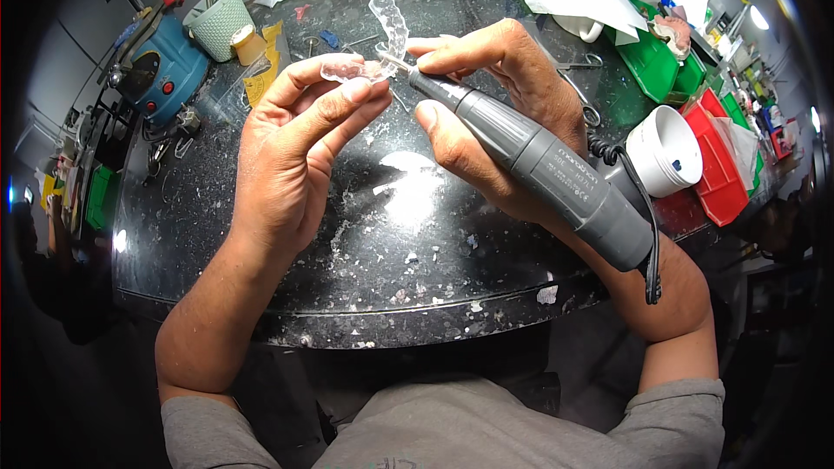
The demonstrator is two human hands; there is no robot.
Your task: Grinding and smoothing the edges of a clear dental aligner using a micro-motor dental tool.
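Note:
A clear, arch-shaped dental aligner (pixel 393 24) is pinched between the thumb and fingers of my left hand (pixel 282 143), one arm of it pointing up and away. My right hand (pixel 534 78) grips a dark grey rotary handpiece (pixel 543 165), slanted with its narrow nose toward the aligner. The thin bit (pixel 395 60) at the nose lies over the middle of the aligner's curve; whether it touches cannot be told. A dark cord (pixel 647 208) runs from the handpiece's rear end. Both hands are raised above the black workbench (pixel 356 247).
White dust and chips speckle the bench. At far left stand a blue machine (pixel 161 69) and a pale green basket (pixel 219 24) of tools. To the right are scissors (pixel 586 104), a white tub (pixel 667 149), a red bin (pixel 719 165) and a green bin (pixel 656 69).

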